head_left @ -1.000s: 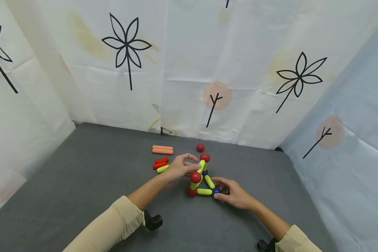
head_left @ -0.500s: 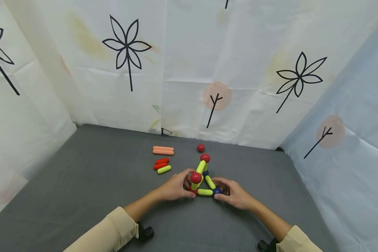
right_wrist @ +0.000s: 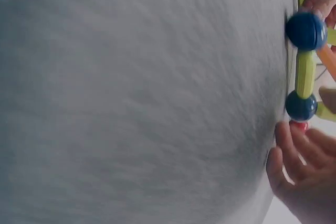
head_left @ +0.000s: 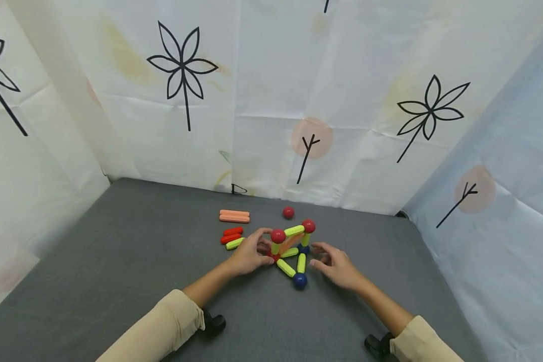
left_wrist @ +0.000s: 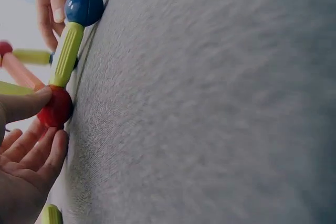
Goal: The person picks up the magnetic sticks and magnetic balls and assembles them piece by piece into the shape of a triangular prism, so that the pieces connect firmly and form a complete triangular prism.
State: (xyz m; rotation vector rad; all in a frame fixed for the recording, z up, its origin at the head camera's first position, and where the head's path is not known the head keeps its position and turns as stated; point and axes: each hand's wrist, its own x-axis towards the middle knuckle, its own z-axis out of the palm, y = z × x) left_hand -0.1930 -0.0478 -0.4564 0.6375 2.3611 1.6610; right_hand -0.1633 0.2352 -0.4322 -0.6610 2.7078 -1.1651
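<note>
Turned since half a second ago, the rod-and-ball frame [head_left: 291, 251] now points its near blue ball [head_left: 300, 280] toward the person, where before a yellow-green rod lay across the front between the hands. It stands on the grey table [head_left: 117, 261], between the two hands.

The left hand [head_left: 250, 254] pinches the low red ball [left_wrist: 54, 108] at the frame's left corner, thumb on top and fingers curled beneath. The right hand [head_left: 337, 264] has let go of the blue ball and hovers just right of the frame, fingers loosely spread; whether a fingertip touches a rod I cannot tell.

Counted in the frame: three red balls, two blue balls, about six yellow-green rods and one orange rod, though some overlap. Loose on the table: one red ball [head_left: 288, 212], two pale orange rods [head_left: 234, 216], two red rods [head_left: 231, 235], and one yellow-green rod [head_left: 234, 244].
</note>
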